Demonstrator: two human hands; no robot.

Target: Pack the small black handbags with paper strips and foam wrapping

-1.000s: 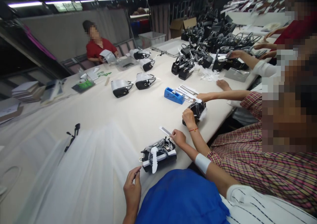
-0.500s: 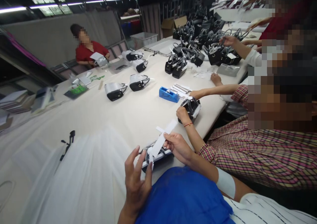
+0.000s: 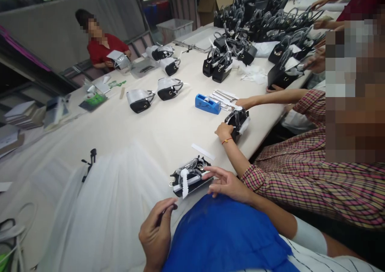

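A small black handbag (image 3: 192, 175) lies on the table in front of me, its handles in clear wrapping. A white strip with a zigzag edge (image 3: 184, 183) hangs over its near side. My right hand (image 3: 227, 185) is at the bag's right end, fingers stretched out, with nothing seen in them; I cannot tell whether the fingertips touch it. Left of the bag and nearer to me, my left hand (image 3: 159, 228) has thumb and forefinger tips together; anything between them is too small to make out. Beyond the bag, a white paper strip (image 3: 203, 151) lies flat.
To my right, a co-worker's hand (image 3: 225, 132) rests on another wrapped bag (image 3: 237, 121). A blue tape dispenser (image 3: 207, 104) stands beyond. White sheets (image 3: 105, 208) cover the table at left. Several black bags (image 3: 264, 23) crowd the far end.
My right hand has let go of a white paper strip and its fingers have straightened. My left hand has drawn down from the bag, its spread fingers closing to a pinch.
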